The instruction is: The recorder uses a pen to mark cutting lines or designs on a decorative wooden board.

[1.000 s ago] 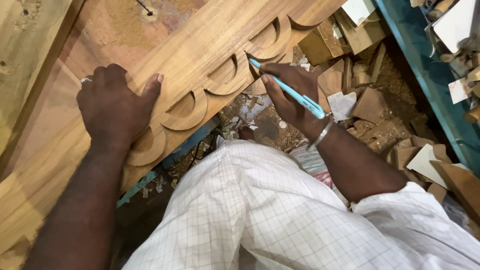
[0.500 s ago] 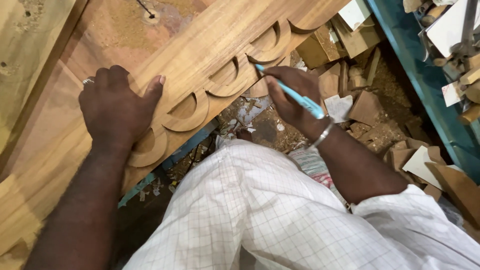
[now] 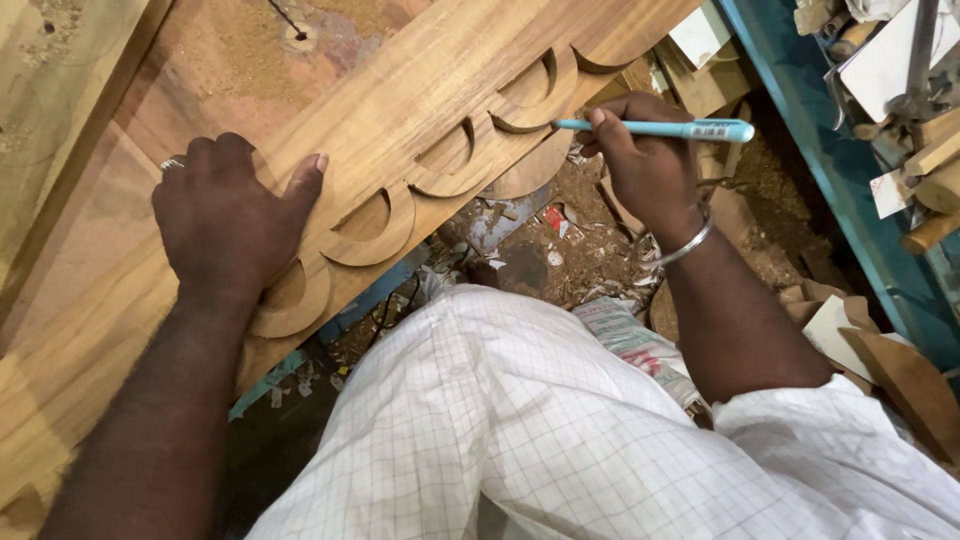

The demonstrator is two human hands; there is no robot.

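Note:
My left hand [image 3: 225,215] lies flat on a long wooden board [image 3: 420,75] whose near edge is cut into several crescent scallops [image 3: 375,225]; the thumb points toward the scallops and a ring shows on one finger. My right hand [image 3: 645,160] grips a light blue pen [image 3: 660,128], held almost level, its tip touching the board's edge by the upper scallop [image 3: 530,95]. A metal bangle [image 3: 685,245] circles the right wrist. A curved wooden template piece [image 3: 530,165] sticks out under the board's edge beside the pen hand.
Wood offcuts and sawdust [image 3: 760,180] litter the floor at right. A teal machine frame [image 3: 840,150] with scraps on top runs along the right side. My white checked garment [image 3: 520,430] fills the bottom. A pale plank [image 3: 60,110] lies at the left.
My right hand moved up and to the right along the board's edge, and the pen swung from slanted to nearly level. The left hand stayed pressed on the board.

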